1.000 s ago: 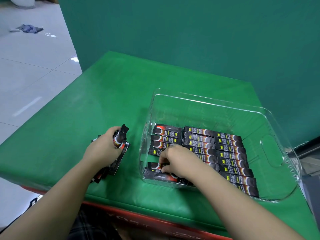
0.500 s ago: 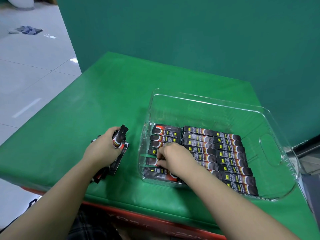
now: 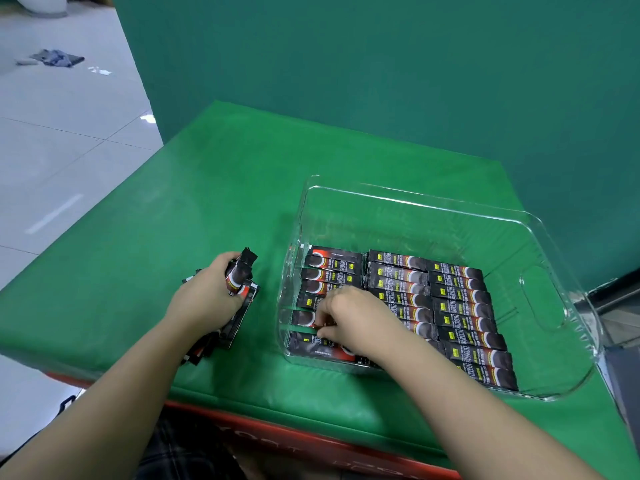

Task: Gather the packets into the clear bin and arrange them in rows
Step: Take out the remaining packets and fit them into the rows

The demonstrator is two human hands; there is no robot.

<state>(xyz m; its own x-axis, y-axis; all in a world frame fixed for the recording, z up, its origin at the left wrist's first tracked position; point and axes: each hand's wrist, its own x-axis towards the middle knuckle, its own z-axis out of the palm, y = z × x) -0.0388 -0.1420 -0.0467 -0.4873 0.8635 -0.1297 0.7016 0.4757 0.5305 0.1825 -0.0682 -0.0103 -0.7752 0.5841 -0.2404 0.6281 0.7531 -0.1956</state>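
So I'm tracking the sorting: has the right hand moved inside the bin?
Yes: the right hand slid toward the clear bin's far wall.

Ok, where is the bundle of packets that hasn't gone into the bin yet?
In the head view, the left hand grips the bundle of packets on the green table, just left of the clear bin.

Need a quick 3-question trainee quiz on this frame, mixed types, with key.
1. True or false: the left hand grips a bundle of packets outside the clear bin.
2. Where is the right hand? A) inside the bin, on the leftmost column of packets B) on the bare green table C) holding the bin's handle cutout
3. Fill in: the packets lying in the bin form ___ columns.

Key: 1 true; 2 A; 3 three
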